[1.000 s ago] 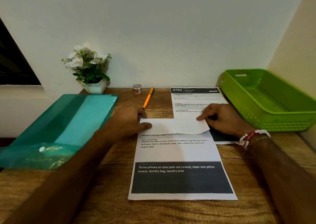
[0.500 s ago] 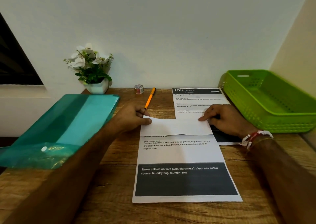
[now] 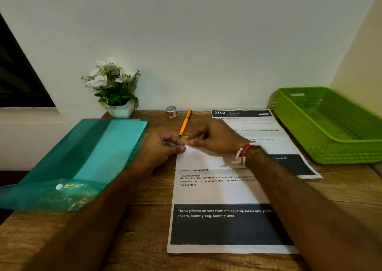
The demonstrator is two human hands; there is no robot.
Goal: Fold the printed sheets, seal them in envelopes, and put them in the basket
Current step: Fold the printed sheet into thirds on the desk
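Observation:
A printed sheet (image 3: pixel 217 196) lies on the wooden desk in front of me, its top part folded down into a white flap (image 3: pixel 204 159). My left hand (image 3: pixel 163 147) pinches the flap's top left corner at the crease, thumb on the paper. Beside it, my right hand (image 3: pixel 217 139) presses its fingertips on the left end of the crease. A second printed sheet (image 3: pixel 262 134) lies behind and to the right, partly under my right wrist. The green basket (image 3: pixel 330 146) stands at the far right and holds nothing that I can see.
A teal plastic folder (image 3: pixel 82 157) covers the desk's left side. An orange pen (image 3: pixel 185 123), a small tape roll (image 3: pixel 171 111) and a white flower pot (image 3: pixel 122 109) stand along the wall at the back.
My right hand has slid left along the crease from the flap's right end to meet my left hand. The left hand stays on the left corner.

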